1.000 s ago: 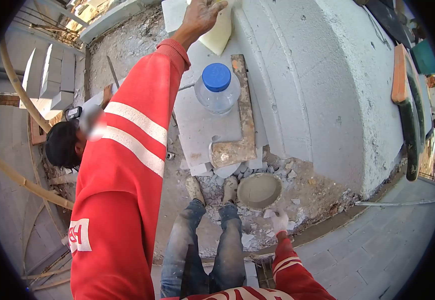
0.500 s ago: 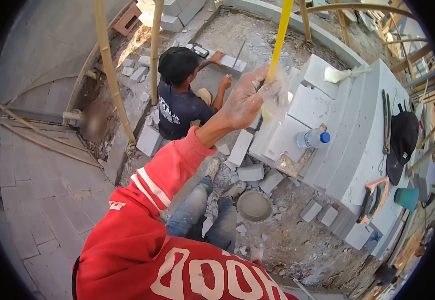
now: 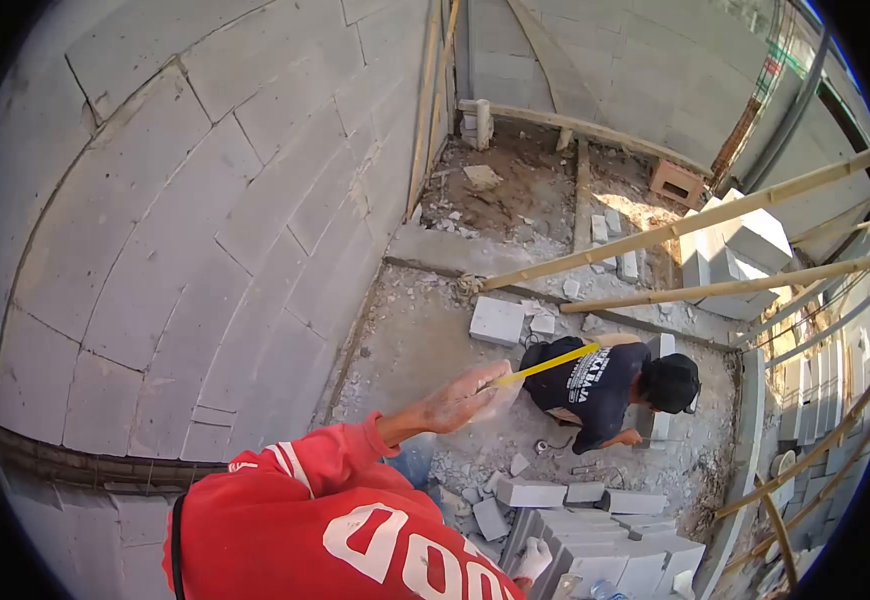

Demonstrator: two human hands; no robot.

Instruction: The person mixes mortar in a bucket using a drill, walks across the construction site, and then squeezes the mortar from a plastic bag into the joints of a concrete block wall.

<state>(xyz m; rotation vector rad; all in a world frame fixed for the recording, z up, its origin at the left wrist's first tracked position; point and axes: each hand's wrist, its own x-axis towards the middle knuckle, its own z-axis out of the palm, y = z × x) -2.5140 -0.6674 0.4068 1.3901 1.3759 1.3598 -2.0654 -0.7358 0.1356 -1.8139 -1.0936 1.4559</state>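
Head view: left hand [image 3: 460, 400], arm out in a red sleeve [image 3: 330, 460], fingers pinched on a yellow tape [image 3: 545, 364] that runs up and right, away from the hand. Right hand [image 3: 532, 560] low by the grey blocks [image 3: 595, 545]; curl of its fingers cannot be told. Beyond the tape a co-worker [image 3: 605, 385] crouches on rubble. Block wall [image 3: 185, 220] to the left, bamboo poles [image 3: 695, 225] to the right.

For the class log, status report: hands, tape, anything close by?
Left hand raised, gripping yellow tape measure. Right hand low by grey blocks, grip unclear. Another person crouches beyond the tape.
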